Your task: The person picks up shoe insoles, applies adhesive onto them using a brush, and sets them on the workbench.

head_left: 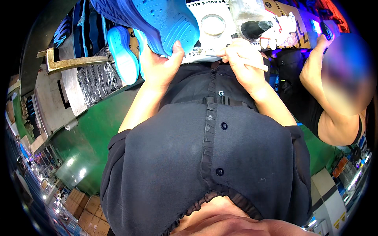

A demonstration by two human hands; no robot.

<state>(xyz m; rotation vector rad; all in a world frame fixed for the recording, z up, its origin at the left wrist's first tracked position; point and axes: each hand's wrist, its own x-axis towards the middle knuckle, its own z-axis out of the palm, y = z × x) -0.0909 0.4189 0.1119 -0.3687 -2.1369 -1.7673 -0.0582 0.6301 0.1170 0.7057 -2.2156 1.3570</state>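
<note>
My left hand (163, 65) is closed on the heel-side edge of a blue shoe sole (169, 23), thumb along its near rim. The sole is tilted, with its dotted, grooved face showing. In my right hand (243, 70) is a slim brush (255, 64) with a pale handle. Its bristle end points left, close to the sole's near edge; whether they touch, I cannot tell. Beyond the brush, a round white dish (213, 25) rests on the white printed sheet (197, 58). Left of my left hand lies another blue sole (124, 55) with a pale face.
A black pointed object (256, 29) and a clear plastic container (246, 10) stand behind my right hand. At left are a metal bench (71, 86) with a worn angled bar (76, 63) and more blue soles (94, 29). A co-worker's arm (313, 70) is close on the right.
</note>
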